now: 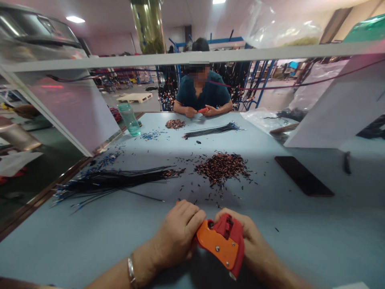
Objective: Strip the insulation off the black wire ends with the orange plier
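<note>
My right hand (255,245) is wrapped round a red and orange hand tool (224,243) near the table's front edge. My left hand (177,233) is closed in a loose fist against the tool's left side; what its fingers pinch is hidden. A metal bangle sits on my left wrist. Just beyond my hands lies a pile of small copper and black cut pieces (224,167). To the left a bundle of thin black wires (114,182) with blue ends lies across the light blue table (90,241).
A person sits across the table holding a similar red tool (203,109), with a second wire bundle (210,130) and small pile (175,124) before them. A green bottle (130,119) stands at the far left. A dark phone (303,176) lies at right. White shelf frame overhead.
</note>
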### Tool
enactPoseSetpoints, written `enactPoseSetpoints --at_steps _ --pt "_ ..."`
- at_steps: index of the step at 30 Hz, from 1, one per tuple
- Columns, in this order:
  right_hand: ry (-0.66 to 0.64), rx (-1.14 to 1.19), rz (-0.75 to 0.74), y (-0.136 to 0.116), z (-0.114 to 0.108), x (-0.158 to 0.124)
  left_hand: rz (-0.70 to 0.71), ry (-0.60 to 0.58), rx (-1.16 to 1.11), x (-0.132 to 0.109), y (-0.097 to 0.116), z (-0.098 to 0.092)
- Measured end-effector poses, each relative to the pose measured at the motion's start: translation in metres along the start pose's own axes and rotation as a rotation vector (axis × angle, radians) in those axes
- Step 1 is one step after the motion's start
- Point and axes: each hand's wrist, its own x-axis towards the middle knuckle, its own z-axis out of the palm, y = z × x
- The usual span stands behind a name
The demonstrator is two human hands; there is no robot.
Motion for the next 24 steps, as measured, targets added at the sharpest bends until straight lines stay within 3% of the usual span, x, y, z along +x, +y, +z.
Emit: enactPoseSetpoints --at_steps 6,13,24 --pt "-0.020 0.042 0.012 -0.002 0.002 0.000 0.001 0.013 0.037 0.001 0.001 0.001" --pt "-0.008 0.088 0.030 -0.001 0.005 0.000 -0.050 0.106 0.030 -0.004 0.003 0.008" --pt "0.002 0.210 0.066 0.003 0.008 0.001 -0.068 0.093 0.044 -0.006 0.004 0.008"
